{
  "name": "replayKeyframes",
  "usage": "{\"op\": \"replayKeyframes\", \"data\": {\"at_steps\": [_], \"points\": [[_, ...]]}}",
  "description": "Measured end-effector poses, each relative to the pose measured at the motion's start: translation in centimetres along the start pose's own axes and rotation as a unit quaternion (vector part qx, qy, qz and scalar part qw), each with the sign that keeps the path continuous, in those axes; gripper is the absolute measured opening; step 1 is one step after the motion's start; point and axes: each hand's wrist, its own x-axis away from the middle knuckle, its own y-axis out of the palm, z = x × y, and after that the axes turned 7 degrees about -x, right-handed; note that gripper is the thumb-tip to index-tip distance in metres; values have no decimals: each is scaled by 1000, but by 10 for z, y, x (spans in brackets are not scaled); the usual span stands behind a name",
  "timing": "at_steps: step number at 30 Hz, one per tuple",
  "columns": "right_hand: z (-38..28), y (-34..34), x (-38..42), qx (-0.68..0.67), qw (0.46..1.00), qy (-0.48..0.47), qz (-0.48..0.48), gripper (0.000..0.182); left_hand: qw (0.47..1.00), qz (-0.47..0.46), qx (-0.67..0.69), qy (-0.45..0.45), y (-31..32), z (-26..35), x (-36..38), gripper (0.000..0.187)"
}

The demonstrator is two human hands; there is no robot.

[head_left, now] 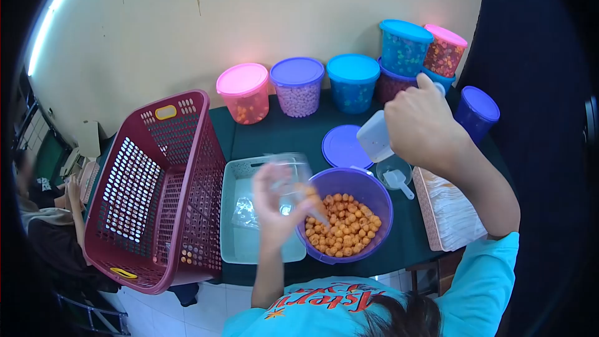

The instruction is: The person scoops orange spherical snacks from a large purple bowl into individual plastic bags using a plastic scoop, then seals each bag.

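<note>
My right hand [423,115] is closed around the handle of a white plastic scoop [374,136], raised and tilted over the far side of a purple tub. Round orange snack balls [345,226] fill much of that purple tub [385,231]. My left hand [277,203], smeared by motion, holds a clear plastic bag [292,165] at the tub's left rim. Some orange snacks show in the bag beside the fingers. Under that hand lies a pale green tray [229,212] with clear plastic bags [245,213] in it.
A tall maroon basket [198,193] stands left. Lidded tubs, among them a pink one [243,93], line the wall. A purple lid [343,146], a small cup with a white scoop [396,180], and a pink basket [430,212] of flat bags are close by. Another person [56,231] sits far left.
</note>
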Motion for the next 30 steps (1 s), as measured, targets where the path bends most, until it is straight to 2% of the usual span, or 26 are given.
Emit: {"op": "replayKeyframes", "data": {"at_steps": [2,3,6,8,9,11,13,14,15,17,18,21,23,25,27,30], "points": [[-9,26,6,7,999,-27,-34,15,992,65,112,5,-29,21,5,83],[-17,45,7,19,997,-52,-59,18,993,68,98,1,-41,27,10,88],[-48,127,4,-33,991,-94,-91,25,996,29,75,-31,-65,29,32,91],[-69,178,-3,-40,990,-103,-91,25,990,-47,88,-95,-71,19,52,92],[-79,199,-7,-9,993,-88,-79,24,990,-47,87,-97,-72,11,60,92],[-91,230,-17,17,995,-73,-70,24,969,-133,130,-160,-72,-3,76,89],[-96,245,-25,-19,996,-86,12,19,947,-151,175,-221,-66,-6,87,87],[-94,245,-27,-25,990,-125,66,15,939,-182,189,-220,-68,-12,90,88],[-94,248,-31,-27,990,-125,63,15,939,-182,190,-223,-67,-12,91,88],[-95,253,-40,-51,973,-196,112,12,913,-220,214,-268,-65,-12,89,89],[-96,256,-42,-66,965,-212,139,11,916,-237,187,-263,-66,-19,88,89],[-95,256,-45,-122,953,-247,126,10,904,-245,184,-300,-64,-29,85,87],[-89,253,-44,-121,959,-238,101,11,901,-244,192,-303,-63,-32,83,86],[-83,250,-39,-171,963,-210,2,15,888,-227,228,-327,-64,-31,81,87],[-83,245,-32,-221,955,-197,-34,16,883,-234,231,-334,-67,-34,80,87],[-91,243,-20,-313,922,-179,-144,16,878,-236,243,-339,-70,-37,80,88]]}}
